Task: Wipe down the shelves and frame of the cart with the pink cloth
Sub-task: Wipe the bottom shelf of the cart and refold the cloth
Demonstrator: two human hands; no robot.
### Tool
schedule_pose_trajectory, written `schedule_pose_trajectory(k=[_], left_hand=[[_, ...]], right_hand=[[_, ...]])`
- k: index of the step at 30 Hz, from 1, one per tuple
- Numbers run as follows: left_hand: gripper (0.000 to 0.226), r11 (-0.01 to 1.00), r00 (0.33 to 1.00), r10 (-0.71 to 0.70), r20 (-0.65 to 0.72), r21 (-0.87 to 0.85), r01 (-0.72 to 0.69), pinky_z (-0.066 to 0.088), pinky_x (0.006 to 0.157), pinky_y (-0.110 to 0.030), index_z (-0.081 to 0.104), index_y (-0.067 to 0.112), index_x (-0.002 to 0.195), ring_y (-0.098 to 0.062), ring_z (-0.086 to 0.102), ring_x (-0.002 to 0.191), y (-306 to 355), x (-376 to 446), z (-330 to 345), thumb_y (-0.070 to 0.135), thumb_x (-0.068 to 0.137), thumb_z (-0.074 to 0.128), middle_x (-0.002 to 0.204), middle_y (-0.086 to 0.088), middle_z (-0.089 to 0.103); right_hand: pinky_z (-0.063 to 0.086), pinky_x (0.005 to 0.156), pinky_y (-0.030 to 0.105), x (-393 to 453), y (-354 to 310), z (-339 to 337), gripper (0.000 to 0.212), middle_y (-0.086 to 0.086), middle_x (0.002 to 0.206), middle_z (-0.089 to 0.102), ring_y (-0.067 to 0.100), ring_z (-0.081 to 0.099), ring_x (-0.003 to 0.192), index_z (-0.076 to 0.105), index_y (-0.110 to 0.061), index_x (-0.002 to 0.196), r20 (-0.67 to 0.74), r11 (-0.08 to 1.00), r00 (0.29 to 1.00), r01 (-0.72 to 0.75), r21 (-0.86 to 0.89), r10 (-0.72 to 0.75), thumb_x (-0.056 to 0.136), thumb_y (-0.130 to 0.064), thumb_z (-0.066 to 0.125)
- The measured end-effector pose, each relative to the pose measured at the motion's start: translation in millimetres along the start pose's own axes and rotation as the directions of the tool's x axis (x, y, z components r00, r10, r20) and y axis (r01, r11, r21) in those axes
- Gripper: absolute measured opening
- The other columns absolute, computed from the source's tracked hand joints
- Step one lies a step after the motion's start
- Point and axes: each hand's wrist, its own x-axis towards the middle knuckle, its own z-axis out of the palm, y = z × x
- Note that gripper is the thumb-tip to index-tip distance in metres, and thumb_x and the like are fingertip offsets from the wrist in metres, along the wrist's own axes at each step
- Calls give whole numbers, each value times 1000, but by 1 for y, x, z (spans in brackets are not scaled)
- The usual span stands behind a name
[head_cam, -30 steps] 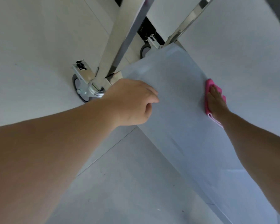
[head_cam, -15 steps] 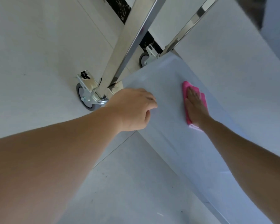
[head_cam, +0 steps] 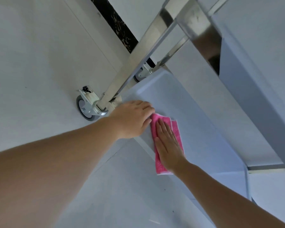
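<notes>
- Step in hand: wiping the bottom shelf [head_cam: 196, 129] of the cart, near its left edge at frame centre.
- Pink cloth [head_cam: 175, 129]: folded, flat on the shelf, touching the left hand's knuckles.
- Right hand [head_cam: 168, 145]: fingers open and flat, pressing the cloth down.
- Left hand [head_cam: 132, 119]: fingers curled over the shelf's corner, gripping nothing loose, apparently bracing.
- Next move, as judged: sweep toward the upper corner or lower right, then the frame post [head_cam: 138, 63].
- Edges: shelf rim runs just left of the cloth; caster [head_cam: 85, 109] beside the corner.
- Open room: bare shelf to the right; 1 upper shelf [head_cam: 247, 79] overhangs at upper right.
</notes>
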Motion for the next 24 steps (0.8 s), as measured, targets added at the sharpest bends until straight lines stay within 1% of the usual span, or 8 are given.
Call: schedule_pose_trajectory(k=[1,4,7,8,11,15,21,24], left_hand=[[41,1000,1000,25,7,-15,-25,40,101,-40,46,15,127,-23,47,120,0,-3,-1,34,94,31,130,-4,50],[43,995,996,94,3,40,-94,41,100,-38,53,11,122,-25,50,115,-8,-19,-8,31,92,29,125,-6,54],[36,995,997,72,-36,72,-69,40,100,-38,59,9,113,-28,54,108,-18,-42,-11,25,92,34,117,-9,60],[35,994,996,74,-47,87,-70,38,102,-38,60,9,112,-27,55,108,-21,-48,-11,24,93,35,117,-8,61],[41,989,996,78,-37,126,-73,29,112,-37,58,14,122,-22,51,122,-29,-59,-8,29,95,32,127,-4,59],[45,991,997,73,3,112,-73,23,114,-36,53,18,130,-18,45,130,-36,-62,-5,32,95,28,136,0,54],[46,991,996,90,-20,104,-88,17,116,-32,51,19,132,-17,43,132,-38,-62,-2,29,95,26,139,0,51],[43,980,990,128,-49,157,-119,21,114,-38,52,16,132,-20,44,132,-38,-69,-5,24,94,33,141,-5,49]], right_hand=[[-9,116,23,-1,1,0,54,-12,154,-14,0,-19,140,-8,-28,146,7,1000,1000,9,11,-9,95,-40,7],[-11,114,18,3,11,0,53,-14,154,-9,-3,-15,140,-6,-32,143,-15,998,999,48,46,-47,94,-43,11],[-14,111,15,23,19,-6,53,-12,154,-9,1,-13,141,-7,-33,142,-13,996,996,88,11,-88,94,-44,12],[-15,111,14,32,22,-8,53,-11,155,-9,2,-13,142,-7,-33,142,-15,996,996,92,-8,-92,93,-44,11],[-13,113,20,62,34,-14,58,-7,157,-7,3,-12,142,-3,-29,147,-41,995,995,95,-25,-96,93,-47,9],[-4,118,31,101,55,-20,62,-4,158,-3,8,-6,144,3,-26,149,-63,997,995,75,6,-74,92,-48,11],[-7,115,28,145,87,-28,60,-4,158,-2,9,-5,144,1,-26,149,-67,1000,998,-11,-9,11,93,-46,10],[-11,111,24,163,103,-32,59,-8,158,-2,6,-7,143,0,-29,149,-85,999,995,-44,-3,43,94,-49,6]])
